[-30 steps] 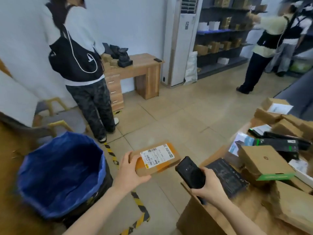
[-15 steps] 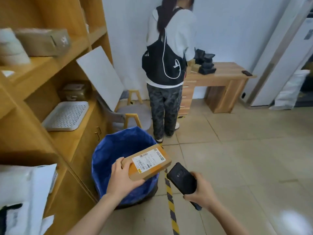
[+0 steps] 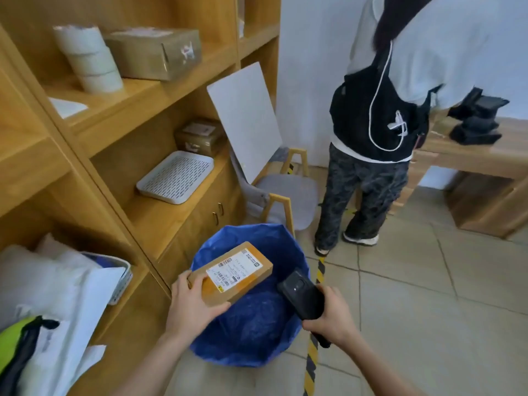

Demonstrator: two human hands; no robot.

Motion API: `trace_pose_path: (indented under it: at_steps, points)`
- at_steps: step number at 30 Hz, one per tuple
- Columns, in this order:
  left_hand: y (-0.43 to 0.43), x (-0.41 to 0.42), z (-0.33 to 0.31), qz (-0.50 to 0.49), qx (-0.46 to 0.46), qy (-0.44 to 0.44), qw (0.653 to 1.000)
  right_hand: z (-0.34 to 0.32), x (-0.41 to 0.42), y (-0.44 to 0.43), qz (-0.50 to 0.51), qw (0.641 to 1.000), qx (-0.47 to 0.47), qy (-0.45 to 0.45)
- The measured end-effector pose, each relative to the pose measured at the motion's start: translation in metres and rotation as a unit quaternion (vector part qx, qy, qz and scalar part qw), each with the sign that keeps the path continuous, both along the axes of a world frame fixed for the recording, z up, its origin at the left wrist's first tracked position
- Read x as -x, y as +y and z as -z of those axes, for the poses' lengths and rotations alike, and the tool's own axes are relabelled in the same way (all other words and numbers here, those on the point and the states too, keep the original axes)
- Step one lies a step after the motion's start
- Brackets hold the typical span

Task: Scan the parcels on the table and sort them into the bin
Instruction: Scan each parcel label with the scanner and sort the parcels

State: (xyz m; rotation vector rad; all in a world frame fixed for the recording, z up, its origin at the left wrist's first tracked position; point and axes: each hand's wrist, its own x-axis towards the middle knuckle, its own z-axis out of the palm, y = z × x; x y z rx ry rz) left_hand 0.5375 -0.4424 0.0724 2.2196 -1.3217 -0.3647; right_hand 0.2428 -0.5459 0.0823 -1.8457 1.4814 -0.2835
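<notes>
A flat brown cardboard parcel (image 3: 233,272) with a white shipping label faces up. My left hand (image 3: 194,307) grips its near end and holds it over the mouth of the bin (image 3: 285,247), which is lined with a blue bag. My right hand (image 3: 331,318) grips a black handheld scanner (image 3: 301,295), just right of the parcel and above the bin's right rim. The table with the other parcels is out of view.
Wooden shelving (image 3: 137,104) with tape rolls, boxes and a white tray fills the left. A grey chair (image 3: 283,195) stands behind the bin. A person (image 3: 380,138) stands at a wooden desk (image 3: 480,161) to the right. Yellow-black tape (image 3: 314,338) runs along the tiled floor.
My view has swung left from the parcel table to the shelving and bin. Both hands moved with it; the parcel, earlier beside the bin, is now over its opening.
</notes>
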Motion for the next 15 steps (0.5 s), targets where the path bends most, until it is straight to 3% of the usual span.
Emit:
trace_pose_path:
  at_steps: [8, 15]
  points:
    - [-0.047, -0.033, 0.044, -0.062, -0.047, 0.014, 0.997, 0.037, -0.06, -0.051, -0.002, 0.999, -0.045, 0.01]
    - [-0.111, -0.053, 0.129, -0.077, -0.1, 0.049, 0.991, 0.11, -0.109, -0.083, 0.106, 0.99, -0.089, -0.01]
